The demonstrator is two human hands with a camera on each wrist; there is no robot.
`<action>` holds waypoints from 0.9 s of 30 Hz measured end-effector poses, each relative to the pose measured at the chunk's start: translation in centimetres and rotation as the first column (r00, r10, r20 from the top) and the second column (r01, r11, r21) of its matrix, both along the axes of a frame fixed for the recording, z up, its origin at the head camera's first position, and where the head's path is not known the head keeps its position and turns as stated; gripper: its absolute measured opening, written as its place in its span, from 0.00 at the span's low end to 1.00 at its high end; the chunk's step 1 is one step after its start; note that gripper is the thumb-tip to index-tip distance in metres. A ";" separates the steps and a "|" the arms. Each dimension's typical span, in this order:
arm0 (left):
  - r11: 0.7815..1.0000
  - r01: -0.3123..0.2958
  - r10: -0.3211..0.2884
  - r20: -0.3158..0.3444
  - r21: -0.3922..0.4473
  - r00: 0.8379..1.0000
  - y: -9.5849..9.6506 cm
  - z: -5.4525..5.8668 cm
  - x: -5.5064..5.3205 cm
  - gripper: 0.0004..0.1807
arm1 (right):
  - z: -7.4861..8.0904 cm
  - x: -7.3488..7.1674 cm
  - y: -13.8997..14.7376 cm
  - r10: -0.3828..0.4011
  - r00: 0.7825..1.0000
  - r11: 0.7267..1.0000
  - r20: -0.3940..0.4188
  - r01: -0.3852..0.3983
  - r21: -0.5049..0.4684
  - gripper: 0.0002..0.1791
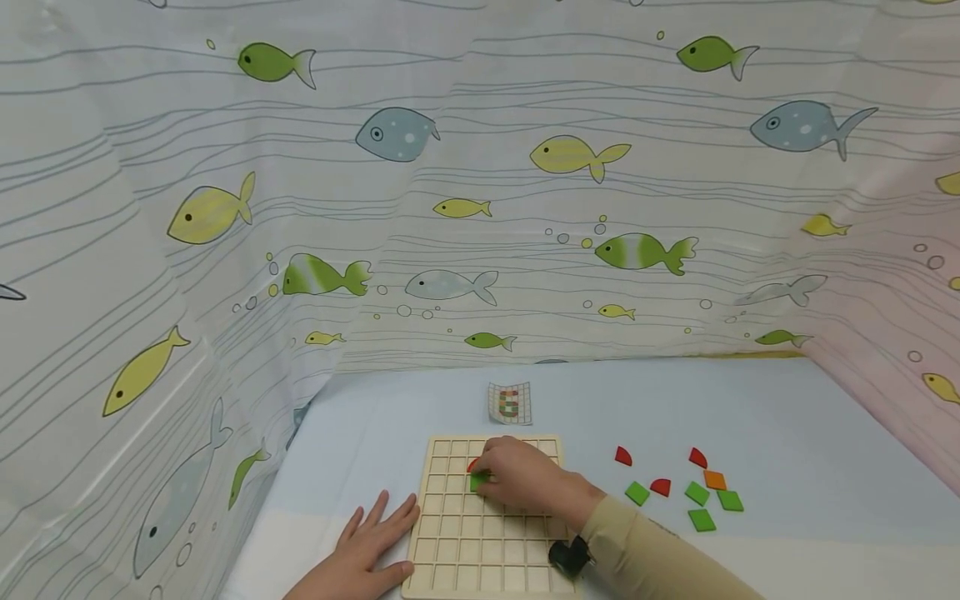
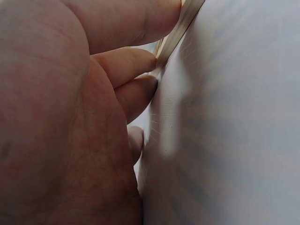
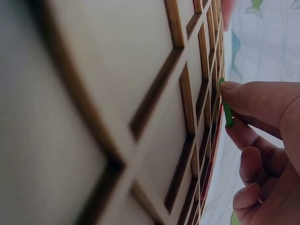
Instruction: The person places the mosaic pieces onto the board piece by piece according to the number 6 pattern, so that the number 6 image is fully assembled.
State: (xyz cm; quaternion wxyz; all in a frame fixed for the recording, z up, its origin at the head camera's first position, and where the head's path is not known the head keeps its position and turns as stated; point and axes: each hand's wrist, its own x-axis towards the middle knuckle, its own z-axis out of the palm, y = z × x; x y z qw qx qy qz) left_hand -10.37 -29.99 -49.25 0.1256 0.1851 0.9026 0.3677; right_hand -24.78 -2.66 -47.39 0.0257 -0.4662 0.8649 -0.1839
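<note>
A wooden grid board [image 1: 450,550] lies on the table. My right hand [image 1: 517,475] is over its upper part, pinching a green square tile [image 3: 226,103] between thumb and fingertip, close above the grid. Beside those fingers a red quarter-circle tile [image 1: 472,465] shows on the board, partly hidden by the hand. My left hand [image 1: 375,542] rests with spread fingers on the table, its fingertips right at the board's left edge. In the left wrist view the thumb and fingers [image 2: 133,65] lie along that edge.
Right of the board lie loose tiles: red quarter-circles [image 1: 623,456], several green squares [image 1: 702,520] and an orange square [image 1: 715,480]. A small pattern card [image 1: 510,403] is behind the board. A fish-print curtain [image 1: 525,183] encloses the table's back and sides.
</note>
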 end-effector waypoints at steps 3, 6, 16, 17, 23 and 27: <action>1.000 -0.001 0.001 -0.004 0.001 1.000 0.0 0.0 0.0 0.35 | 0.0 0.0 -0.1 0.005 1.000 1.000 -0.006 -0.005 0.007 0.11; 1.000 -0.002 0.002 0.003 0.005 1.000 0.1 0.1 0.0 0.36 | 0.0 0.0 -0.2 0.007 1.000 1.000 -0.002 -0.007 0.016 0.12; 1.000 -0.003 0.003 0.031 0.012 1.000 0.1 0.2 0.1 0.36 | -0.3 -0.1 -0.4 0.049 0.999 0.999 -0.010 -0.049 0.014 0.09; 1.000 -0.003 0.003 0.030 0.011 1.000 0.2 0.3 0.1 0.36 | -0.4 -0.1 -0.4 0.050 0.999 0.999 -0.009 -0.050 0.012 0.09; 1.000 -0.005 0.005 0.032 0.008 0.999 0.2 0.4 0.1 0.35 | -0.3 0.0 -0.3 0.044 0.999 0.999 0.002 -0.044 0.012 0.10; 1.000 -0.002 0.001 0.033 0.007 0.999 0.2 0.4 0.1 0.35 | -0.1 0.0 -0.1 0.032 0.999 0.999 0.040 -0.032 0.007 0.11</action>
